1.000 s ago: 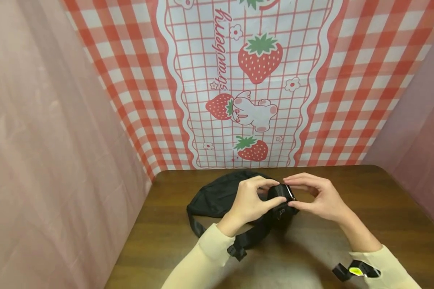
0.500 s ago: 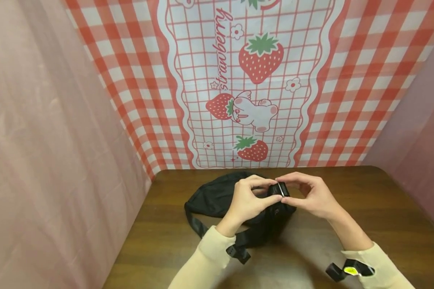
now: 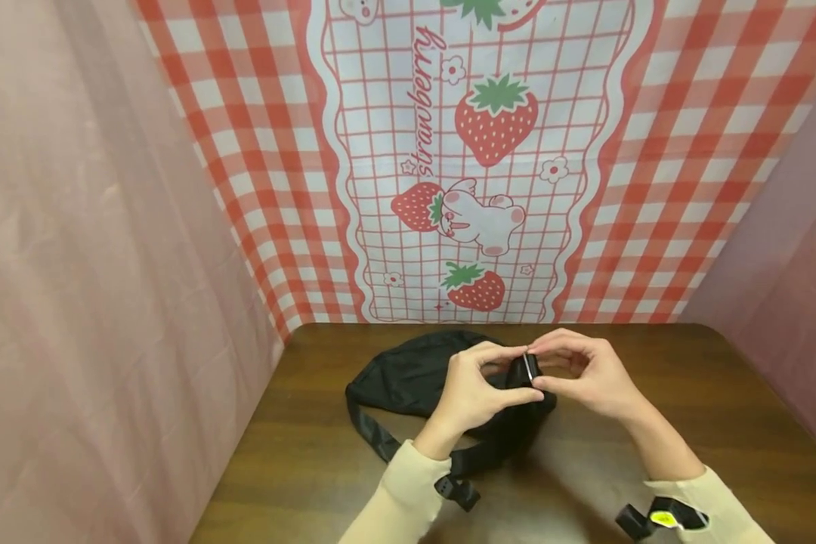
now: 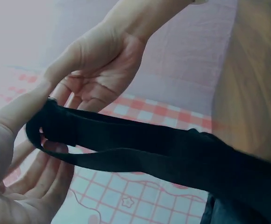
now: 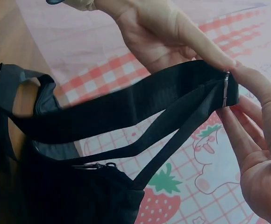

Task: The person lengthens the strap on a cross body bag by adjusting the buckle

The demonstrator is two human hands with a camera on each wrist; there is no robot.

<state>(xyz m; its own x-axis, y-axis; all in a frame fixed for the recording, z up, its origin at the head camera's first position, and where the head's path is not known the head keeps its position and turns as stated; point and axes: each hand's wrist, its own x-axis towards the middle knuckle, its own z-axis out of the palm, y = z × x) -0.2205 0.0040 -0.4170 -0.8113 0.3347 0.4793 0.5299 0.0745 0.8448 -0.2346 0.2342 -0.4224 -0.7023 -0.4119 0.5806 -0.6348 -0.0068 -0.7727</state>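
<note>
A black fabric bag [image 3: 408, 374] lies on the wooden table, its wide strap [image 5: 135, 105] lifted and looped. At the top of the loop sits a thin silvery strap slider [image 5: 226, 89]. My left hand [image 3: 468, 385] pinches the strap from the left, thumb below and fingers above. From the right, my right hand [image 3: 588, 374] pinches the strap at the slider, fingertips close to the left hand's. In the left wrist view the strap [image 4: 126, 135] runs as two layers from the fingers to the bag. A zipper [image 5: 98, 165] shows along the bag's edge.
The brown table [image 3: 299, 446] extends around the bag. A strawberry-print checked cloth [image 3: 381, 249] hangs behind it, with a pink curtain [image 3: 109, 264] at the left and another [image 3: 789, 227] at the right. A trailing strap loop [image 3: 374, 434] lies near my left forearm.
My right hand has moved left with the slider, closing in on the left hand, then stayed about there. My left thumb has slid a little along the strap. The bag has barely shifted.
</note>
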